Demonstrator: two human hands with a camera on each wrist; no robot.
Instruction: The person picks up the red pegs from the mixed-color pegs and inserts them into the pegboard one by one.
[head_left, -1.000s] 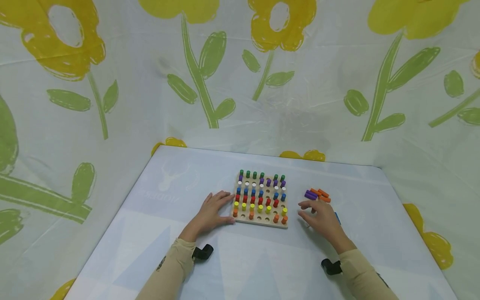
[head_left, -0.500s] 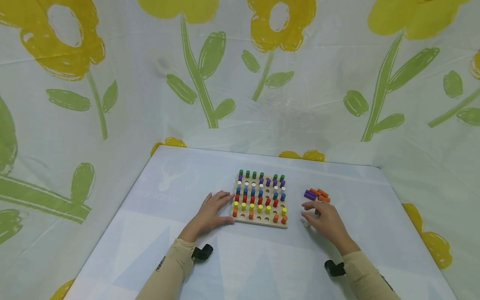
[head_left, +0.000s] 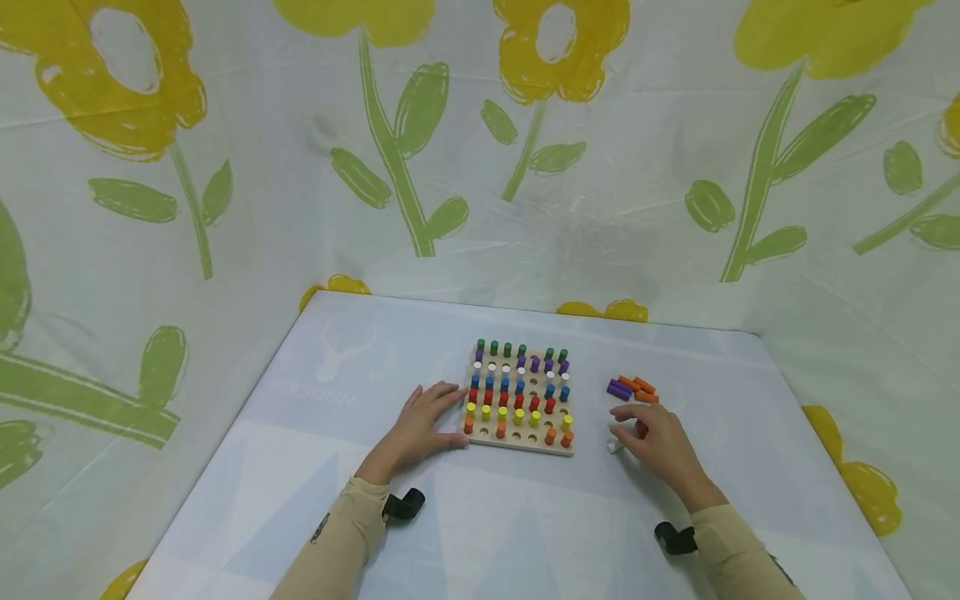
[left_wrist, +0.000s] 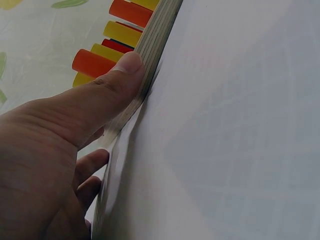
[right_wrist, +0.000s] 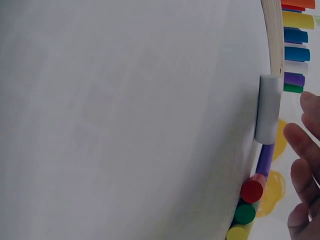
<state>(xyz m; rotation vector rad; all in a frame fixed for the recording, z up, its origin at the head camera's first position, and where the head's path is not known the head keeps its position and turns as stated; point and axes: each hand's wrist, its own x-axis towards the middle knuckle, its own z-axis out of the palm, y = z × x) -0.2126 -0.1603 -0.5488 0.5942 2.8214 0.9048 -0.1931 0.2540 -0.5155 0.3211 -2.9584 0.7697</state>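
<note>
A wooden peg board (head_left: 510, 443) holds rows of coloured pegs, with some holes bare. My left hand (head_left: 422, 421) rests at its left side, fingers fairly straight along the edge. In the left wrist view the thumb (left_wrist: 117, 82) lies against the board's side, close to an orange peg (left_wrist: 92, 62). To the right of the board, my right hand (head_left: 658, 442) hovers with loosely bent fingers and nothing between them. Below its thumb lies a white peg (head_left: 615, 447); the right wrist view shows this white peg (right_wrist: 268, 110) near purple, red (right_wrist: 251, 191), green (right_wrist: 244, 213) and yellow pegs.
Beyond the right hand, orange pegs (head_left: 646, 386) and purple pegs (head_left: 619, 389) lie loose on the white table (head_left: 480, 533). A flower-printed curtain (head_left: 637, 183) rises behind the table. The right hand partly covers loose pegs from the head view.
My right hand has shifted slightly right and toward me, uncovering the white peg under its thumb. The left hand stays at the board.
</note>
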